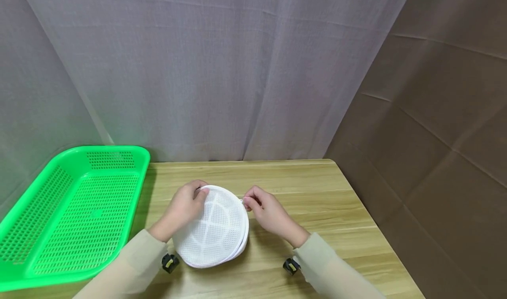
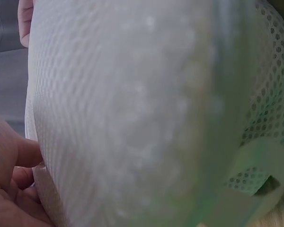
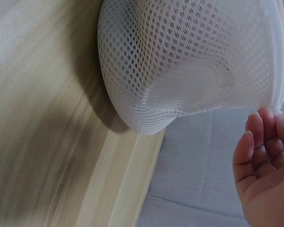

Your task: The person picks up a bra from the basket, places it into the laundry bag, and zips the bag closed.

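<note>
A round white mesh laundry bag (image 1: pixel 211 228) is held tilted over the table, its flat circular face turned up toward the head camera. My left hand (image 1: pixel 187 209) grips its upper left rim, thumb on the face and fingers behind. At the upper right rim my right hand (image 1: pixel 269 211) pinches a small white zipper pull (image 1: pixel 242 200) between thumb and index finger. In the right wrist view the bag's honeycomb mesh side (image 3: pixel 180 61) bulges, and the right fingertips (image 3: pixel 270 116) meet at its edge. The left wrist view is mostly filled by blurred mesh (image 2: pixel 109 104).
A green plastic basket (image 1: pixel 138 189) with perforated walls stands at the left on the wooden table (image 1: pixel 317 193). Grey cloth (image 1: pixel 237 70) hangs behind the table, and a brown panel (image 1: pixel 435 136) rises along the right. Each wrist wears a small black device (image 1: pixel 170 263).
</note>
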`<move>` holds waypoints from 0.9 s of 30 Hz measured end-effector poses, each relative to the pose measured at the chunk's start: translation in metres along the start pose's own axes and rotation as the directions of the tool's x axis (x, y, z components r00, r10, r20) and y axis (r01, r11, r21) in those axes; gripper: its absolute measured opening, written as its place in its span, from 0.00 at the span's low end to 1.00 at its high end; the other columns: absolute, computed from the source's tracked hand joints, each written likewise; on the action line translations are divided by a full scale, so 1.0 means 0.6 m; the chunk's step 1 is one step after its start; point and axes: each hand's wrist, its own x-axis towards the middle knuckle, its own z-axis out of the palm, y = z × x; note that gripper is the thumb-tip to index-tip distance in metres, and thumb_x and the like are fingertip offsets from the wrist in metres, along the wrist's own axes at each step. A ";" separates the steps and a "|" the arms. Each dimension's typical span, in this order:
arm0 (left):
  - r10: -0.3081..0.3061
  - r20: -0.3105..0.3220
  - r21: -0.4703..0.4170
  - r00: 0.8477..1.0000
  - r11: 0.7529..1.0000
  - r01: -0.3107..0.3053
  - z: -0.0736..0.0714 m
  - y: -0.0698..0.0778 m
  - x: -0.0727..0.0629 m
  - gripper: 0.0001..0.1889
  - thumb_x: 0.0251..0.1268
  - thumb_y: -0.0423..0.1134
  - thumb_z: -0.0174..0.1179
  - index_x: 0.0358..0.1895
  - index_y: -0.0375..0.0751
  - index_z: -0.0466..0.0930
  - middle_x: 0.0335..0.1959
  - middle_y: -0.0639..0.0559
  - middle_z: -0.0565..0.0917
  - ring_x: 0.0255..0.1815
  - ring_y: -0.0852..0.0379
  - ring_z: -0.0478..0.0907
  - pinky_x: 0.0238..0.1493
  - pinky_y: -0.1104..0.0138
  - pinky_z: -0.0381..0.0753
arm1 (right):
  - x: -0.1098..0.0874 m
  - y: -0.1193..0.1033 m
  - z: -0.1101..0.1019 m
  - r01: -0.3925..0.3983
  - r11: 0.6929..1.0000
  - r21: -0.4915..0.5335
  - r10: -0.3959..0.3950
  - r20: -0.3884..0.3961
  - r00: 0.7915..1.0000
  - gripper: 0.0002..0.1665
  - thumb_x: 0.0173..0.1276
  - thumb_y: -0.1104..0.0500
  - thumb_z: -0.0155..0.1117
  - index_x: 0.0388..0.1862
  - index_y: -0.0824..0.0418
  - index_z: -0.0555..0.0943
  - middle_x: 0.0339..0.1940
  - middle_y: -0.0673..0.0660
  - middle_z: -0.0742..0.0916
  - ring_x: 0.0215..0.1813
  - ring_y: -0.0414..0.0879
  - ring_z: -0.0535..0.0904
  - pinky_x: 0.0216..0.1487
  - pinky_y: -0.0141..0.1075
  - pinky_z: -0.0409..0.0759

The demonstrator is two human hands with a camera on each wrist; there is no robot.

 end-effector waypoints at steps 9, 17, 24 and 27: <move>-0.110 0.011 -0.092 0.994 0.990 0.110 -0.002 0.010 -0.002 0.10 0.70 0.38 0.55 0.44 0.36 0.81 0.39 0.45 0.83 0.43 0.49 0.78 0.49 0.55 0.75 | -0.001 0.002 0.000 0.001 1.000 -0.012 -0.002 -0.010 1.000 0.05 0.74 0.60 0.55 0.36 0.53 0.75 0.29 0.49 0.82 0.36 0.43 0.80 0.38 0.35 0.79; -0.162 -0.010 -0.176 0.987 0.972 0.158 -0.007 0.011 -0.001 0.12 0.70 0.38 0.54 0.45 0.32 0.81 0.43 0.42 0.83 0.46 0.47 0.78 0.52 0.55 0.74 | -0.003 0.004 0.001 -0.011 1.000 -0.018 0.011 0.019 1.000 0.05 0.76 0.58 0.53 0.37 0.53 0.75 0.29 0.51 0.82 0.36 0.51 0.80 0.37 0.35 0.78; -0.207 -0.001 -0.202 0.978 0.958 0.202 -0.008 0.010 0.000 0.12 0.71 0.39 0.54 0.45 0.34 0.82 0.42 0.44 0.83 0.45 0.49 0.76 0.50 0.58 0.73 | -0.003 0.006 0.001 -0.016 1.000 -0.018 0.016 0.028 0.999 0.06 0.76 0.59 0.53 0.37 0.53 0.75 0.28 0.45 0.81 0.37 0.52 0.81 0.37 0.35 0.78; -0.223 0.004 -0.224 0.975 0.950 0.218 -0.010 0.007 -0.001 0.12 0.71 0.40 0.54 0.45 0.34 0.82 0.40 0.45 0.83 0.42 0.51 0.76 0.47 0.60 0.73 | -0.002 0.007 0.000 -0.019 1.000 -0.011 0.020 0.031 0.999 0.05 0.76 0.59 0.53 0.37 0.53 0.75 0.30 0.49 0.82 0.38 0.52 0.81 0.38 0.36 0.78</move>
